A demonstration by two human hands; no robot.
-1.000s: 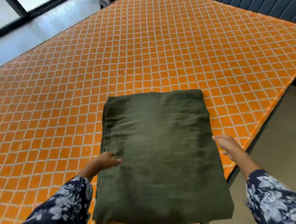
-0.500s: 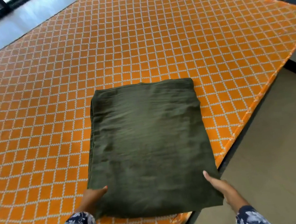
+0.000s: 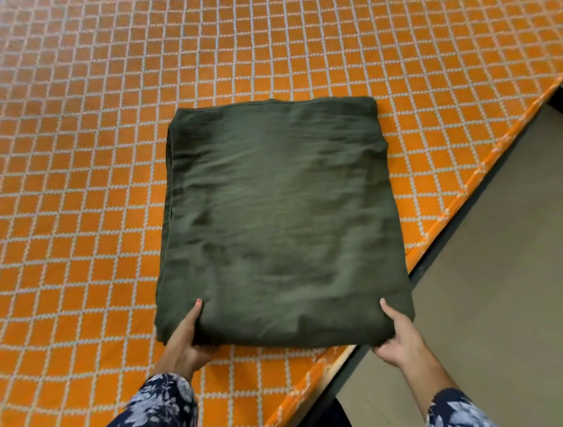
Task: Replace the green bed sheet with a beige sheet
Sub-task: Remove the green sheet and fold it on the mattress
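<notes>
Now both hands sit at the lower edge of the folded green sheet [image 3: 277,220], which lies in the middle of the frame on the orange quilted mattress [image 3: 62,165], its lower right corner reaching the mattress edge. A second ago the hands were only beside the bundle, one at each long side, touching or nearly touching it with straight fingers; half a second ago they had slid down to its two near corners. The left hand [image 3: 183,346] at lower centre-left has its thumb laid over the top of the fold and its fingers tucked beneath, so it is grasping the sheet. The right hand [image 3: 397,336] at lower centre-right does the same, thumb on top and fingers curled under the corner. The near edge looks slightly raised and bulged between them, which suggests the lift is starting.

For the task, this reads as the green sheet being stripped, folded and about to be carried off the bed. The mattress is bare across the whole upper frame. No beige sheet is in view, so fetching and spreading it is likely all yet to come. To the right lies grey floor [image 3: 503,278].
</notes>
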